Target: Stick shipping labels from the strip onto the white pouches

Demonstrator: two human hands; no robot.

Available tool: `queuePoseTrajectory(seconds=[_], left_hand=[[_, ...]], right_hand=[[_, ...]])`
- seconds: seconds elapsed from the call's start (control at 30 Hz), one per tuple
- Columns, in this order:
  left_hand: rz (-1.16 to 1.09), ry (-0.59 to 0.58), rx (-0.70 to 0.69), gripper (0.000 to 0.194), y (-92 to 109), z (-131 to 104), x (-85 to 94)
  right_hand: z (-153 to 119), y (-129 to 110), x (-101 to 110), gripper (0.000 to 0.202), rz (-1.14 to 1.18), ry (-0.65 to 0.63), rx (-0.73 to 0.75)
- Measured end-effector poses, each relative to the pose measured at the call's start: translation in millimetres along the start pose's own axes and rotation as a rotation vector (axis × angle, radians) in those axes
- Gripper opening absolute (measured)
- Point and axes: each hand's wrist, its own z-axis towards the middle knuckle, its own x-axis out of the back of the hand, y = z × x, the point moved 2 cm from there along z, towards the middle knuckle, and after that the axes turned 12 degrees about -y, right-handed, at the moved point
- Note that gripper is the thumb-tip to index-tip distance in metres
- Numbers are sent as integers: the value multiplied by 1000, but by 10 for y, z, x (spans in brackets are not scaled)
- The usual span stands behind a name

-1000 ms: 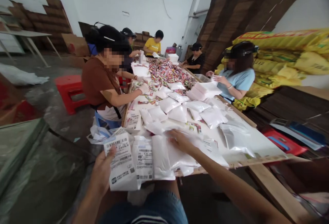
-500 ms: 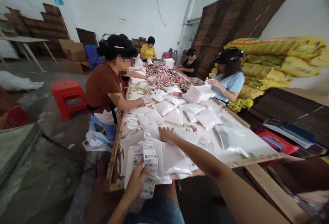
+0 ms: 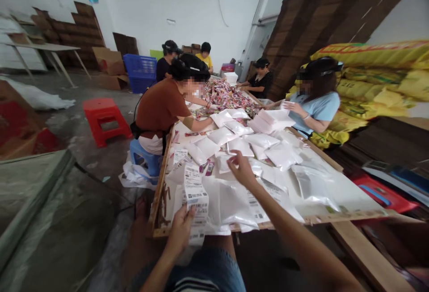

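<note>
A strip of printed shipping labels (image 3: 195, 189) is gripped in my left hand (image 3: 182, 225), thumb on top, at the table's near left edge. The strip hangs below the hand and also stands up above it. My right hand (image 3: 241, 169) reaches out over the middle of the table with its fingers bent and apart. Nothing shows between them. Under and beyond it lie several filled white mailer bags (image 3: 240, 146). Closer to me, a larger white bag (image 3: 231, 200) rests by the front edge, below my right forearm. Small colourful packets (image 3: 207, 167) lie left of my right hand.
A heap of colourful packets (image 3: 225, 95) covers the table's far part. A co-worker in a brown top (image 3: 161, 108) leans in from the left; another in light blue (image 3: 317, 108) sits at the right beside stacked white bags (image 3: 271, 120). A red stool (image 3: 105, 122) stands left.
My right hand has lifted off the near bag and moved farther out and to the right, fingers now bent. My left hand keeps the labels. The brown-topped co-worker leans farther over the table.
</note>
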Motion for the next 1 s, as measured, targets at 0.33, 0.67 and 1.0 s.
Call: queuePoseTrajectory(seconds=[0.33,0.67,1.0], left_hand=[[-371,55,267,44,528,-350,70],[-649,30,465,46,458,-306,18],[-363,395,112,26,468,-206,830]], right_hand=[[-968,-957,-590,20,358,183,472],[-1291,-1092,-423,10,462,118,493],[-493,-111,-265,35,317,376,55]])
